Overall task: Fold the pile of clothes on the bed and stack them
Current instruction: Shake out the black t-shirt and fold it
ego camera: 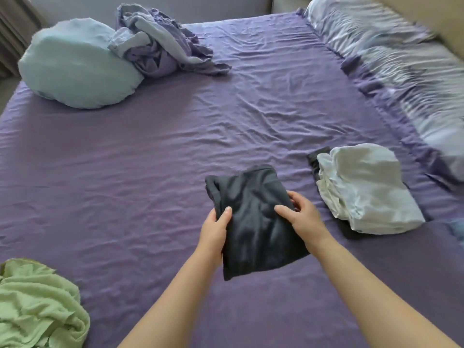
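Both my hands, left hand [216, 228] and right hand [300, 217], grip the folded dark grey garment [253, 222] by its sides. Its loose near edge could unfold (soft cloth) on the way to the white folded stack [364, 192].

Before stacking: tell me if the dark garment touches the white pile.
Apart. The head view shows bare purple sheet between the dark garment and the white pile.

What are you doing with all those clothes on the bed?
A person is folding laundry. Both hands, left hand and right hand, hold a folded dark garment above the purple bed. A stack with a white piece on top sits to the right. A green cloth lies unfolded at the near left corner.
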Demonstrator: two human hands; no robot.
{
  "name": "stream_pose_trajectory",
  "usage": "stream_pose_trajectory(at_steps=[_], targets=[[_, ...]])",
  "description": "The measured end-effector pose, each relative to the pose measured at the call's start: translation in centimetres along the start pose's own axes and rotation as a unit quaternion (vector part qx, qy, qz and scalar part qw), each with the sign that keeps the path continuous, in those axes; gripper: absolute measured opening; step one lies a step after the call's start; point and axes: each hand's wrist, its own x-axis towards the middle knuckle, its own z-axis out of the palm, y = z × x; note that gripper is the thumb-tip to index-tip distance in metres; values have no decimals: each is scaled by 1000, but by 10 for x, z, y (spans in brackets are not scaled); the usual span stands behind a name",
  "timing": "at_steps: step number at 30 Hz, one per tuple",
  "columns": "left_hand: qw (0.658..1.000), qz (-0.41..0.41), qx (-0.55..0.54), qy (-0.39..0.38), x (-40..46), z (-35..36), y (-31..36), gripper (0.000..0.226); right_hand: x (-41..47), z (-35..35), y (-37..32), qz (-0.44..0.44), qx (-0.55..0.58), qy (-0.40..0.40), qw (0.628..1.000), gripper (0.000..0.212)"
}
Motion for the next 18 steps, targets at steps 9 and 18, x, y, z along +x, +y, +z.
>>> stream_pose_trajectory(at_steps=[9, 18], targets=[[993, -1, 14, -118, 8, 234, -4, 14, 39, -231, -8, -14, 12, 89, 996, 36], [983, 46, 170, -49, 57, 340, -27, 59, 110, -331, 30, 4, -88, 116, 989, 38]])
